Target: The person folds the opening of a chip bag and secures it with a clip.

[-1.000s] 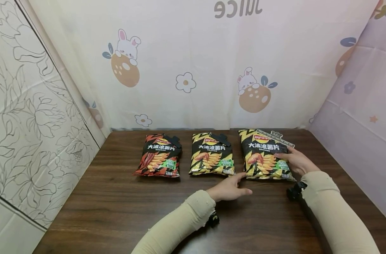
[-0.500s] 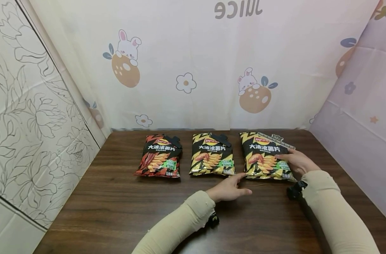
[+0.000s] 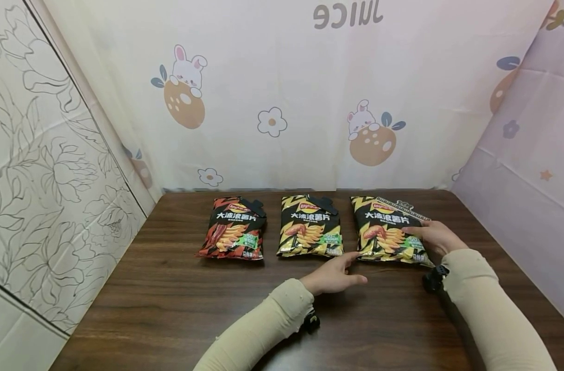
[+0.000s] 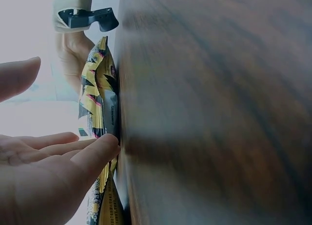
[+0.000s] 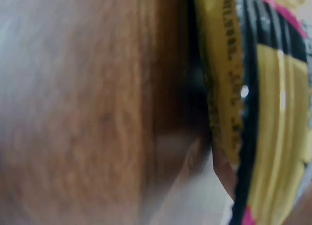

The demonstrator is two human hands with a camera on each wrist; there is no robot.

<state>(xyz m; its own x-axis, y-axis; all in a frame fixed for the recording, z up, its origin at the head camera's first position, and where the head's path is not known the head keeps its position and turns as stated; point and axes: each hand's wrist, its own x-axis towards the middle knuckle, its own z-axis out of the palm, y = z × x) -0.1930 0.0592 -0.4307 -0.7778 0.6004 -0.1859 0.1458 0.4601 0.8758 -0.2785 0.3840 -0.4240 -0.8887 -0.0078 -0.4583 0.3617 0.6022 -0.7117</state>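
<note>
A black-and-yellow chip bag [image 3: 387, 232] lies at the right of the row, with a pale striped bag clip [image 3: 404, 208] across its upper right corner. My right hand [image 3: 439, 238] holds this bag by its right edge, thumb over the front; the fingers are mostly hidden behind it. Low at the bag's left corner is my left hand [image 3: 332, 274], fingers extended and thumb apart, fingertips right at the bottom edge. In the left wrist view the index finger [image 4: 100, 152] overlaps the crimped bottom seam. The right wrist view shows the bag's crimped end [image 5: 273, 113] from close up.
To the left lie another black-and-yellow chip bag [image 3: 309, 232] and a red-and-black chip bag [image 3: 235, 234], each with a black clip at its upper right corner. All are on the dark wooden table [image 3: 180, 309]. A printed curtain [image 3: 272, 67] hangs behind the table's back edge.
The right bag's top edge has sunk and come slightly toward me, its clip with it, and the bag lies flatter. My hands have hardly moved.
</note>
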